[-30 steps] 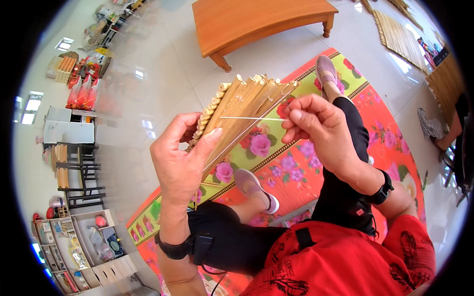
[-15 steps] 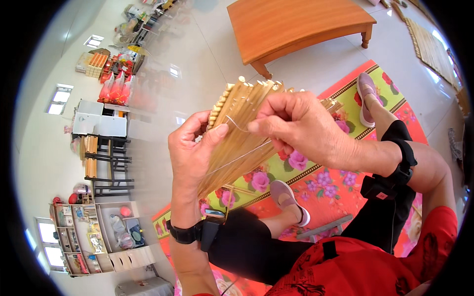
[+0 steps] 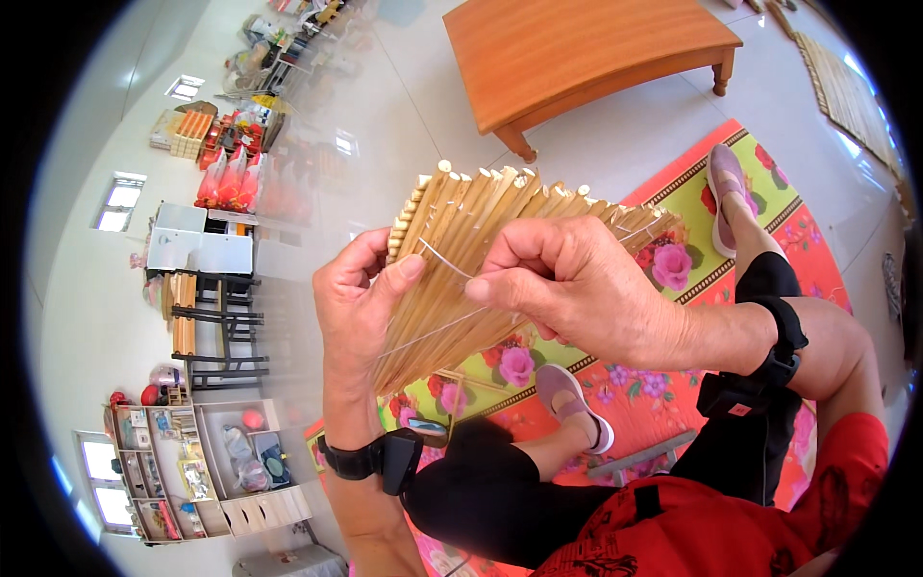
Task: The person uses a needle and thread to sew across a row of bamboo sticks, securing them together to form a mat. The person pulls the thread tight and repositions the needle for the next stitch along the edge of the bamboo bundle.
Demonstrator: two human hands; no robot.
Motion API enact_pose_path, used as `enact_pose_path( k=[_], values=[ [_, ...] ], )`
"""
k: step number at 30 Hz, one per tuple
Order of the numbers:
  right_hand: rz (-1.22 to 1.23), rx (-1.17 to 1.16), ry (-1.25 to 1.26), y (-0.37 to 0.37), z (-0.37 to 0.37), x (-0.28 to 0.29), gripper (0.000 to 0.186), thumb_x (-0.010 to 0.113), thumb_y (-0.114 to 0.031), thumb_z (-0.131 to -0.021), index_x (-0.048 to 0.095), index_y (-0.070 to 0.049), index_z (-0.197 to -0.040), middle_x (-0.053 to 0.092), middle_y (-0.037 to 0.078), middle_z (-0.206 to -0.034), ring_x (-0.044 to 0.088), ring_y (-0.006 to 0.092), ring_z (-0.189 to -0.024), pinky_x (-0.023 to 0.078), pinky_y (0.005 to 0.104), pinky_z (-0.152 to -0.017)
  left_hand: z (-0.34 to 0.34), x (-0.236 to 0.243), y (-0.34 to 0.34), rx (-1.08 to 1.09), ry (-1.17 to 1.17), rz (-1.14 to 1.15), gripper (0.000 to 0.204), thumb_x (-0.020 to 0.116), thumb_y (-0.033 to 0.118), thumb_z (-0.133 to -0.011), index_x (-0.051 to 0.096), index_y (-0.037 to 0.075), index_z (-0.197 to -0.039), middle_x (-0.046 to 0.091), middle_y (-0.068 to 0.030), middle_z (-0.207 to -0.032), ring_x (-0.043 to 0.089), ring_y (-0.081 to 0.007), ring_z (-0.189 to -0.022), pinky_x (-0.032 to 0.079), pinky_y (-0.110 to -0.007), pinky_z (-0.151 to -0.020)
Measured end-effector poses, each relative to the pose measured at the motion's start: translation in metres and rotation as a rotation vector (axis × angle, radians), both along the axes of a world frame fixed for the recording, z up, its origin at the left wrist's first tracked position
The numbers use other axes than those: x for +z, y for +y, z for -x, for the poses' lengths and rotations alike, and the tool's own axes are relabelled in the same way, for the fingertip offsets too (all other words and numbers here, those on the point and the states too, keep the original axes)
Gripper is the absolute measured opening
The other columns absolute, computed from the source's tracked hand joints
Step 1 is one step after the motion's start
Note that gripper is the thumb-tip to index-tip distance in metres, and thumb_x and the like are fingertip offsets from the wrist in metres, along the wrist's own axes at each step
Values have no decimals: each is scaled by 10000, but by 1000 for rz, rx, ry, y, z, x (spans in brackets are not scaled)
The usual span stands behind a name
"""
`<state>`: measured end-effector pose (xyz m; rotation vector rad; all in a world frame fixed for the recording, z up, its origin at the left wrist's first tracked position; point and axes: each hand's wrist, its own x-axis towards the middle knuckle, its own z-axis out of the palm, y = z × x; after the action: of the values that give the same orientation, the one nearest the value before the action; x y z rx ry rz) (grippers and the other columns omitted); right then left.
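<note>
A fan-shaped panel of thin bamboo slats (image 3: 452, 260) is held up in front of me, its upper ends spread out. My left hand (image 3: 358, 308) grips the panel's left edge, thumb pressed against the slats. My right hand (image 3: 577, 284) lies over the panel's right part, its thumb and forefinger pinched on a thin pale thread (image 3: 442, 260) that runs across the slats. Both wrists carry black bands. My legs in black trousers and pink shoes rest below on a floral mat (image 3: 673, 404).
A low wooden table (image 3: 577, 48) stands on the pale tiled floor at the top. Shelves with small goods (image 3: 202, 471), a dark rack (image 3: 212, 317) and stacked packages (image 3: 221, 173) line the left side. A woven bamboo mat (image 3: 851, 87) lies at the far right.
My right hand has come down from the panel's upper right and now pinches the thread over the slats' middle. The view has shifted, with the panel closer and more central.
</note>
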<state>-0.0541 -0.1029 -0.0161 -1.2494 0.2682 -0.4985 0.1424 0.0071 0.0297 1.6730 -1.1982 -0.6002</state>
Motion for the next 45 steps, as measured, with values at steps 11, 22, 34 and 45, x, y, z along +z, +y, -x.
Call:
enact_pose_path(
  k=[11, 22, 34, 45],
  values=[
    [71, -89, -56, 10, -8, 5, 124, 583, -107, -898, 595, 17, -888, 514, 63, -547, 524, 139, -508, 448, 334, -508, 8, -4, 10, 17, -27, 44, 279, 725, 81, -852, 655, -55, -1086, 693, -56, -953, 619, -85, -850, 494, -239, -789],
    [390, -158, 35, 14, -3, 6, 228, 513, -48, -890, 645, 30, -1058, 580, 107, -644, 566, 151, -556, 479, 307, -544, 26, -15, 14, 56, -95, 130, 234, 704, 51, -859, 660, -48, -1066, 688, -39, -918, 602, -71, -831, 492, -231, -765],
    [367, -119, 90, 16, 4, 8, 264, 495, -48, -928, 634, 34, -1137, 580, 48, -657, 573, 77, -566, 487, 257, -524, 34, -16, 14, 74, -130, 130, 233, 719, 68, -857, 670, -36, -1060, 693, -31, -909, 601, -69, -823, 497, -229, -758],
    [272, -85, 110, 13, 8, 15, 284, 448, -33, -928, 627, 84, -1115, 577, 43, -621, 577, 85, -525, 480, 252, -483, 42, -17, 11, 110, -188, 114, 213, 726, 66, -850, 678, -32, -1032, 695, -31, -894, 604, -64, -814, 498, -231, -748]
  ],
)
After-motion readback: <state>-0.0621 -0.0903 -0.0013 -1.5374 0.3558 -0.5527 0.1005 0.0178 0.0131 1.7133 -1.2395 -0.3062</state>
